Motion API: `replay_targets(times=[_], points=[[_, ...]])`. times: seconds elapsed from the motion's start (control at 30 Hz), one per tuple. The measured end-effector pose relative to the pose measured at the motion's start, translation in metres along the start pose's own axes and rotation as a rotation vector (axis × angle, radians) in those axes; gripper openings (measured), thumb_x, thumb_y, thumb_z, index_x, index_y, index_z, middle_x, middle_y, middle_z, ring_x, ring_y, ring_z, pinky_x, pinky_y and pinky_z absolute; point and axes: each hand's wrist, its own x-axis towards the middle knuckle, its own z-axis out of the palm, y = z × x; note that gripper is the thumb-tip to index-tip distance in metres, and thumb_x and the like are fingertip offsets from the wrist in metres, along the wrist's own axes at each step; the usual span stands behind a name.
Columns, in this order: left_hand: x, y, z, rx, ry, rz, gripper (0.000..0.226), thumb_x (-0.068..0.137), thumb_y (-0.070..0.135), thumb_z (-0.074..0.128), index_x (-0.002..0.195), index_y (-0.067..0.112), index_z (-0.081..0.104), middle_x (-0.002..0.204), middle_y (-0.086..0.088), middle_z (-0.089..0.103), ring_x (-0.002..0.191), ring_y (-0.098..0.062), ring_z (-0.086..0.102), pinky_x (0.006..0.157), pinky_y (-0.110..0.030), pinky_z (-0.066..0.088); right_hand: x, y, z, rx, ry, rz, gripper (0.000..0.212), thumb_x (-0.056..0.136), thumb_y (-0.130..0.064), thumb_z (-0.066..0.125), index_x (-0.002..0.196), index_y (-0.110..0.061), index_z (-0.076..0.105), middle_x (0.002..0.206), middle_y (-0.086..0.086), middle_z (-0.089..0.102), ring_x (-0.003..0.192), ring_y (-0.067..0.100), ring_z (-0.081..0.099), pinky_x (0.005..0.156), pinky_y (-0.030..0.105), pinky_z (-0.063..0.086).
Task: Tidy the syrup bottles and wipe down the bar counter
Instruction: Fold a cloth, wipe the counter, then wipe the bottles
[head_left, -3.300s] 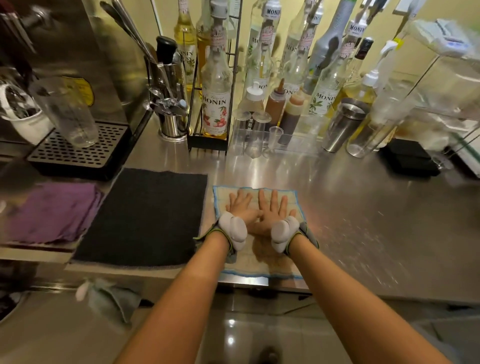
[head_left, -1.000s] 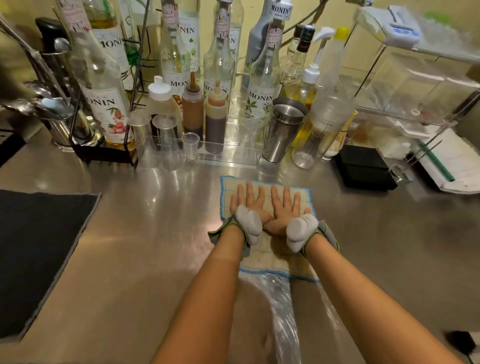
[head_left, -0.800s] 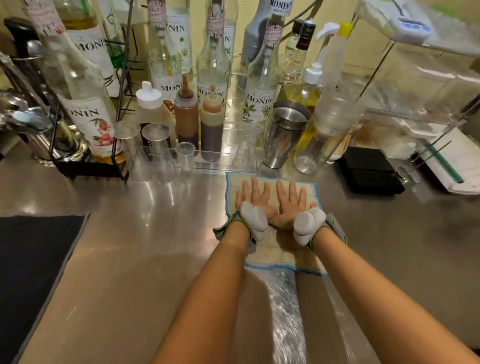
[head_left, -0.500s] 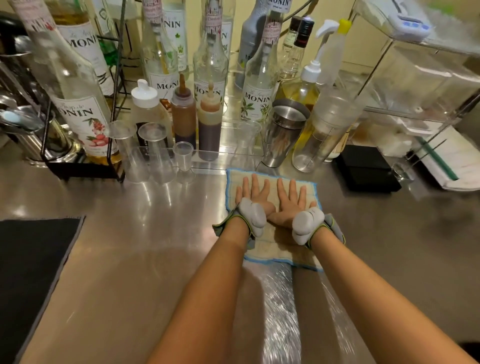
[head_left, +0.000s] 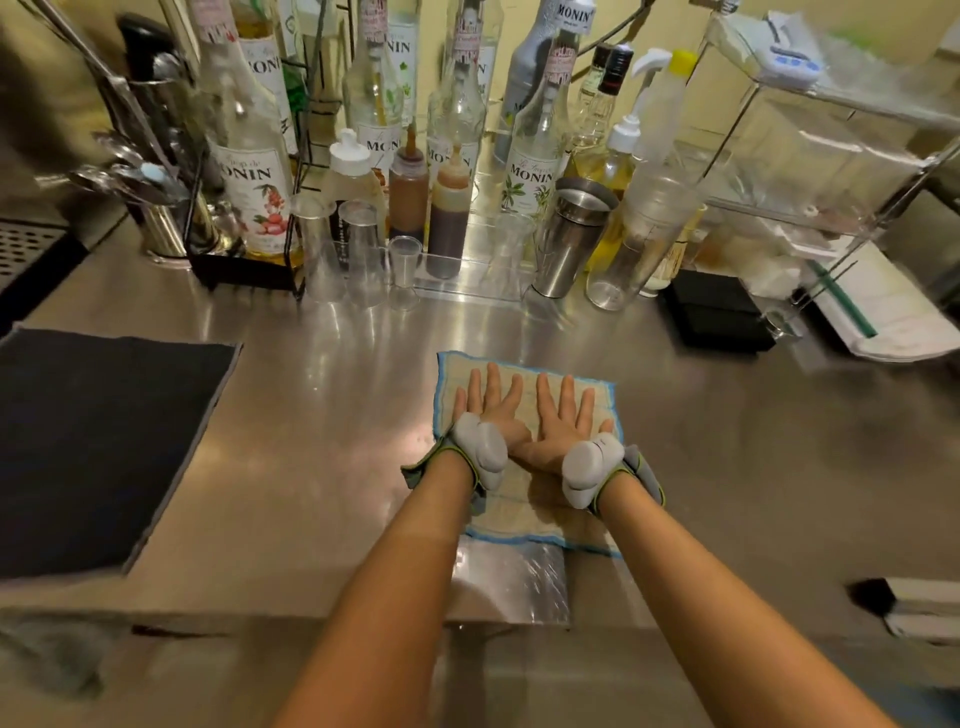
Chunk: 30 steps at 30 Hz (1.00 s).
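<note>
Both your hands, left (head_left: 485, 410) and right (head_left: 563, 418), lie flat with fingers (head_left: 492, 379) straight, pressing the cloth (head_left: 524, 512) onto the counter (head_left: 322, 415). Push much farther forward and its edge could knock the small cups (head_left: 405, 270) and syrup bottles (head_left: 535, 156) standing near; they look light and tippable.

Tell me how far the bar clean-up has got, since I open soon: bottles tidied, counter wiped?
Bottles: the syrup bottles stand upright along the back. In hand: left hand and right hand press flat on the cloth, a wet streak showing just behind it. Left: the counter to the right looks dry, unwiped.
</note>
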Motion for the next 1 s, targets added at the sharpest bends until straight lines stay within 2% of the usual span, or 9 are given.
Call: replay_targets(times=[0.2, 0.33, 0.5, 0.73, 1.0], points=[[-0.052, -0.027, 0.008, -0.015, -0.001, -0.027, 0.073, 0.095, 0.034, 0.041, 0.152, 0.031, -0.005, 0.16, -0.001, -0.019, 0.148, -0.024, -0.018, 0.119, -0.04, -0.011, -0.06, -0.019, 0.018, -0.003, 0.008, -0.045, 0.091, 0.085, -0.059, 0.049, 0.151, -0.032, -0.009, 0.159, -0.001, -0.021, 0.147, 0.026, -0.02, 0.119, 0.053, -0.004], [-0.081, -0.046, 0.001, -0.057, -0.03, -0.034, 0.074, 0.096, 0.031, 0.042, 0.152, 0.03, -0.005, 0.16, 0.0, -0.021, 0.148, -0.023, -0.019, 0.12, -0.04, -0.01, -0.085, -0.037, 0.023, -0.039, -0.034, -0.07, 0.093, 0.085, -0.06, 0.048, 0.15, -0.03, -0.011, 0.159, 0.001, -0.022, 0.147, 0.027, -0.02, 0.119, 0.053, -0.004], [-0.113, -0.073, -0.007, -0.107, 0.007, -0.097, 0.076, 0.094, 0.028, 0.045, 0.153, 0.029, -0.003, 0.16, 0.0, -0.02, 0.149, -0.022, -0.019, 0.12, -0.037, -0.009, -0.103, -0.068, 0.038, -0.063, -0.033, -0.113, 0.094, 0.084, -0.063, 0.047, 0.151, -0.029, -0.011, 0.159, 0.002, -0.021, 0.147, 0.028, -0.019, 0.119, 0.053, -0.004], [-0.112, -0.102, -0.02, -0.104, 0.03, -0.142, 0.077, 0.094, 0.028, 0.046, 0.153, 0.03, -0.003, 0.16, 0.001, -0.02, 0.149, -0.021, -0.018, 0.119, -0.038, -0.008, -0.091, -0.099, 0.048, -0.077, -0.026, -0.148, 0.088, 0.088, -0.059, 0.045, 0.151, -0.029, -0.009, 0.159, 0.003, -0.021, 0.147, 0.029, -0.018, 0.118, 0.055, -0.004], [-0.075, -0.119, -0.05, -0.109, 0.043, -0.198, 0.078, 0.093, 0.03, 0.046, 0.152, 0.031, -0.005, 0.159, 0.001, -0.022, 0.148, -0.021, -0.021, 0.119, -0.039, -0.01, -0.049, -0.13, 0.04, -0.001, -0.006, -0.192, 0.088, 0.088, -0.055, 0.048, 0.151, -0.031, -0.008, 0.159, 0.002, -0.02, 0.147, 0.028, -0.018, 0.118, 0.055, -0.005]])
